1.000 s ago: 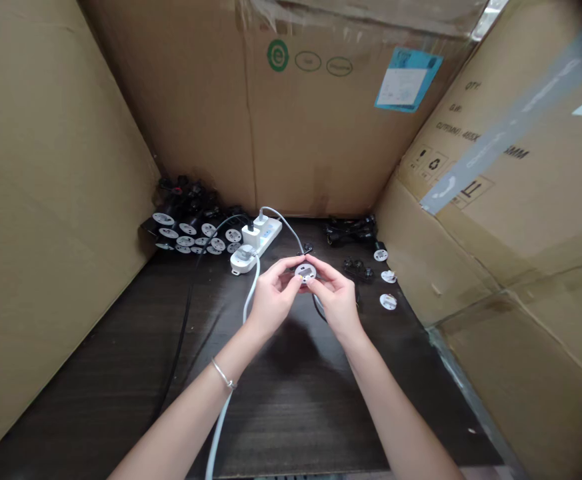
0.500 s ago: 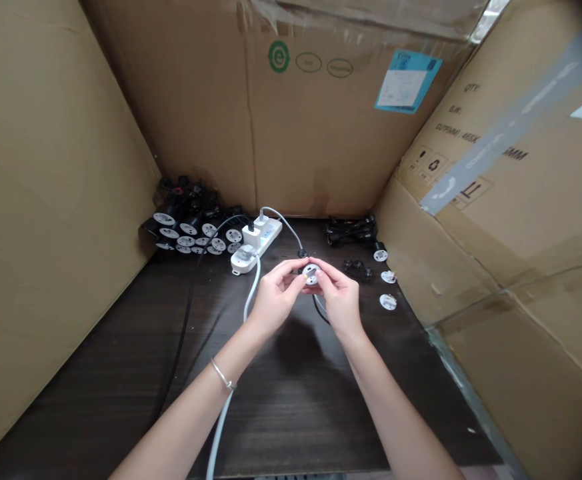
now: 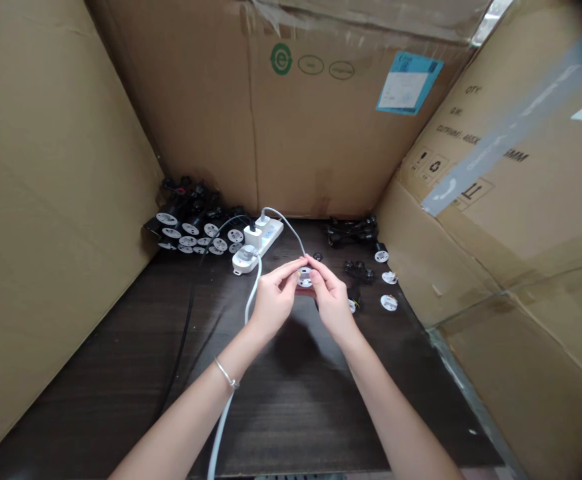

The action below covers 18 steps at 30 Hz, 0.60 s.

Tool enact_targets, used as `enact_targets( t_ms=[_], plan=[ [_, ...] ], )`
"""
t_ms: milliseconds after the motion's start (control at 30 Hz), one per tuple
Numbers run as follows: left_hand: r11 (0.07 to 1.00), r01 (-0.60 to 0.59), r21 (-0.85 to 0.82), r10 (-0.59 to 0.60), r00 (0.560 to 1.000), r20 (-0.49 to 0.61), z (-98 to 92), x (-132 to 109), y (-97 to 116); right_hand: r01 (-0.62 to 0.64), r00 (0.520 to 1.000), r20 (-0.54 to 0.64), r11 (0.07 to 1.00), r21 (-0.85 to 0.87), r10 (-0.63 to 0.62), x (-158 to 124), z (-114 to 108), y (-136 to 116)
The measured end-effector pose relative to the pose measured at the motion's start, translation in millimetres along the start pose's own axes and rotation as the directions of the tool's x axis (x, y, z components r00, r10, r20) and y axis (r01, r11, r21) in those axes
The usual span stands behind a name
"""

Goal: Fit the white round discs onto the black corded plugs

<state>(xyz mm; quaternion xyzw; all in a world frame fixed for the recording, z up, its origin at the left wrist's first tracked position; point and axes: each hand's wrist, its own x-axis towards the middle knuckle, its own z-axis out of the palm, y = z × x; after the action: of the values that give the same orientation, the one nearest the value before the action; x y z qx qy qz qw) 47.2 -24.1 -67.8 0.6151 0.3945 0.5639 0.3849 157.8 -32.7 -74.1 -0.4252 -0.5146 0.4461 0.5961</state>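
Note:
Over the middle of the table, a small round white disc (image 3: 304,281) with dark openings is pinched between my two hands. My left hand (image 3: 275,297) grips its left side, thumb on the face. From the other side my right hand (image 3: 331,298) closes on it, its thumb also on the face. The fingertips of both hands nearly meet at the disc's far edge. Whatever lies underneath the disc is mostly hidden by my fingers. Just right of my right hand, another white piece (image 3: 352,306) with a yellowish wire is partly covered.
A white power strip (image 3: 269,233) with plugs and cables stands behind my left hand. Black cylinders with white round faces (image 3: 190,229) are stacked at left. Black parts (image 3: 358,271), black cables (image 3: 351,232) and two white discs (image 3: 389,303) lie at right. Cardboard boxes (image 3: 315,147) surround the table.
Both hands have shifted slightly left with the disc. The white piece with the yellowish wire now shows beside my right hand, and a small black part shows behind the hands.

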Motion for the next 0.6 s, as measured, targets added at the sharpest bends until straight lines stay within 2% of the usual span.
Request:
enact_targets(
  t_ms=[133, 233, 333, 400, 500, 600],
  plan=[
    [0.999, 0.039, 0.008, -0.038, 0.998, -0.039, 2.5, -3, 0, 0.175, 0.960, -0.140, 0.913, -0.368, -0.241, -9, 6, 1],
    [0.998, 0.066, -0.021, -0.067, 0.997, -0.049, 5.0, -5, 0, 0.199, 0.943, -0.160, 0.882, -0.427, -0.291, -11, 7, 0],
    [0.990, 0.084, -0.110, -0.085, 0.996, 0.001, 7.9, -6, 2, 0.157, 0.955, -0.187, 0.927, -0.342, -0.230, -8, 6, -4],
    [0.975, 0.093, -0.201, -0.091, 0.996, 0.021, 10.5, -7, 2, 0.115, 0.967, -0.198, 0.970, -0.213, -0.158, -7, 6, -8],
    [0.944, 0.105, -0.314, -0.117, 0.993, -0.021, 14.4, -8, 0, 0.079, 0.974, -0.213, 0.997, 0.020, -0.073, -6, 8, -11],
    [0.959, 0.114, -0.261, -0.128, 0.991, -0.039, 17.0, -10, -3, 0.098, 0.972, -0.226, 0.984, 0.150, -0.063, -7, 11, -10]
  ],
)
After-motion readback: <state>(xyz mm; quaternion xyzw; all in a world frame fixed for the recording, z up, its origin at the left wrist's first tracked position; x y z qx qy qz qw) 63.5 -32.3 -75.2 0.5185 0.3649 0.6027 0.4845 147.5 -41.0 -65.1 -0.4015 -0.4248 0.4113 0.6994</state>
